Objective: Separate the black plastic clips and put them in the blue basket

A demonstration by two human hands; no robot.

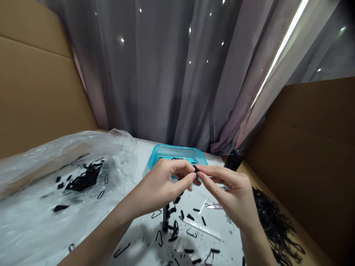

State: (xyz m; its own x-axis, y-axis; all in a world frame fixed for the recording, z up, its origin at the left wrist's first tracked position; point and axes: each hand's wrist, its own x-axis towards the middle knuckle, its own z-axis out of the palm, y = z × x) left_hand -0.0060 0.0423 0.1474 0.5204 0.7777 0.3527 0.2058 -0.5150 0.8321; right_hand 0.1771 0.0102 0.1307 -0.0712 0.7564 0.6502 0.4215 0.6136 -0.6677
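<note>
Both hands meet above the white table, fingertips almost touching. A small black piece (195,169) is pinched between them; its exact kind is too small to tell. My left hand (173,177) holds it from the left between thumb and index finger. From the right, my right hand (227,184) grips the same piece with thumb and fingertips. Behind the hands stands a blue plastic basket (177,150) with black pieces in it, partly hidden by my left hand. Below, black strips (165,218) and thin black wire-like loops (159,238) lie scattered on the table.
A clear plastic bag (119,155) with black pieces spreads at left. Pink-handled snips (215,205) and a white strip-like tool (202,229) lie on the table. At right are a black cylinder (233,159) and a heap of black loops (274,221). Cardboard walls (310,147) flank the table.
</note>
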